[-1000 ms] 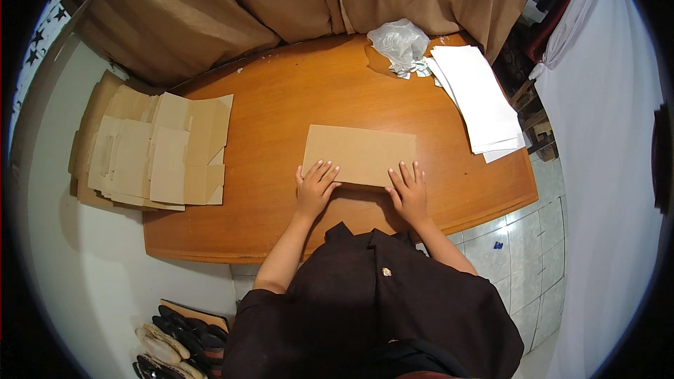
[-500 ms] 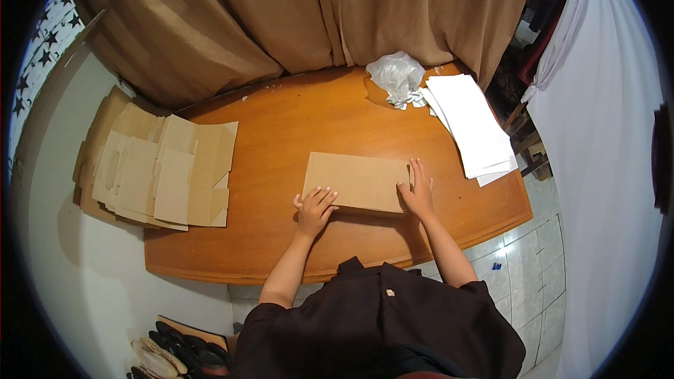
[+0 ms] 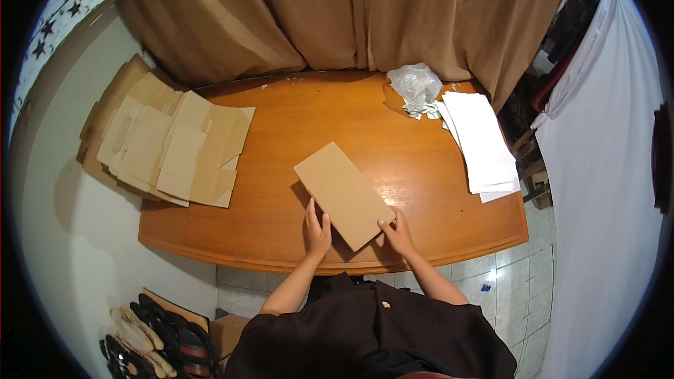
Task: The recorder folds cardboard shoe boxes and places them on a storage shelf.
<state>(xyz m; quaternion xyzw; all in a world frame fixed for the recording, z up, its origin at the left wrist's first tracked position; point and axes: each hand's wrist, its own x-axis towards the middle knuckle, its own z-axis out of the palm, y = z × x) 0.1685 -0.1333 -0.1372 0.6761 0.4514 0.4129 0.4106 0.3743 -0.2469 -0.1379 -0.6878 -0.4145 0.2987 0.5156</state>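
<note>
A closed, flat brown cardboard box [image 3: 344,195] sits at a slant over the near middle of the table, between my two hands. Against its lower left side rests my left hand [image 3: 318,233], fingers stretched along the edge and thumb apart. My right hand [image 3: 397,233] grips the near right corner, thumb on top and fingers round the side. The underside of the box is hidden, and a shadow falls beside its left edge.
Flattened cardboard boxes [image 3: 179,142] are stacked at the table's left. White paper sheets [image 3: 477,144] lie at the right, beside a clear plastic bag [image 3: 415,85] with small pieces. A brown curtain [image 3: 295,14] hangs behind the wooden table [image 3: 449,221]. Footwear [image 3: 165,333] stands on the floor, lower left.
The box has turned clockwise from lying nearly crosswise to a diagonal. My left hand has moved from its near left corner to its side; my right hand has come nearer to me.
</note>
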